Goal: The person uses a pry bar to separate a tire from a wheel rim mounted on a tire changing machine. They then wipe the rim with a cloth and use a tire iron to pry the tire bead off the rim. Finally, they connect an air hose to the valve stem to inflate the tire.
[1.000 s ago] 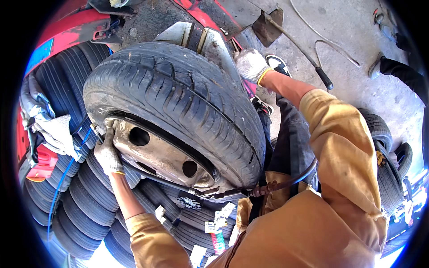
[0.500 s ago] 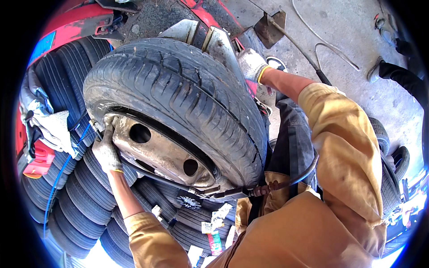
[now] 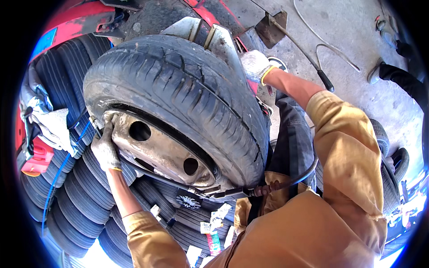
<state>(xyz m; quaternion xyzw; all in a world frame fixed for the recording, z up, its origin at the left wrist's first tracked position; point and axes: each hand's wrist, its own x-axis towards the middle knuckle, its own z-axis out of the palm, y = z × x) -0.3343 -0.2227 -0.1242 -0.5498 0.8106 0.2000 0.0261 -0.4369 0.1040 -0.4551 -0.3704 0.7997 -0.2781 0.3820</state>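
A worn black tyre (image 3: 178, 85) on a dirty steel rim (image 3: 163, 145) stands tilted before me, against two metal jaws (image 3: 222, 47). My gloved left hand (image 3: 106, 149) is at the rim's left edge, its fingers closed round a black hose (image 3: 167, 181). The hose's metal end (image 3: 93, 121) sticks out beyond the fingers. To the right of the tyre, beside the nearer jaw, is my gloved right hand (image 3: 255, 64). Its knuckles are bent and its fingertips hidden, so whatever it grips does not show.
Tyres (image 3: 89, 196) are stacked at the left, with a blue hose (image 3: 60, 176) across them. A long rod (image 3: 299, 49) with a flat metal plate and a grey hose (image 3: 342, 56) are on the concrete floor. Another person's dark trouser leg (image 3: 400, 76) shows at the right.
My right hand has shifted slightly right, and the sleeve has moved off the rod's black handle. The tyre's right side reaches a little farther right. My left hand stays at the rim.
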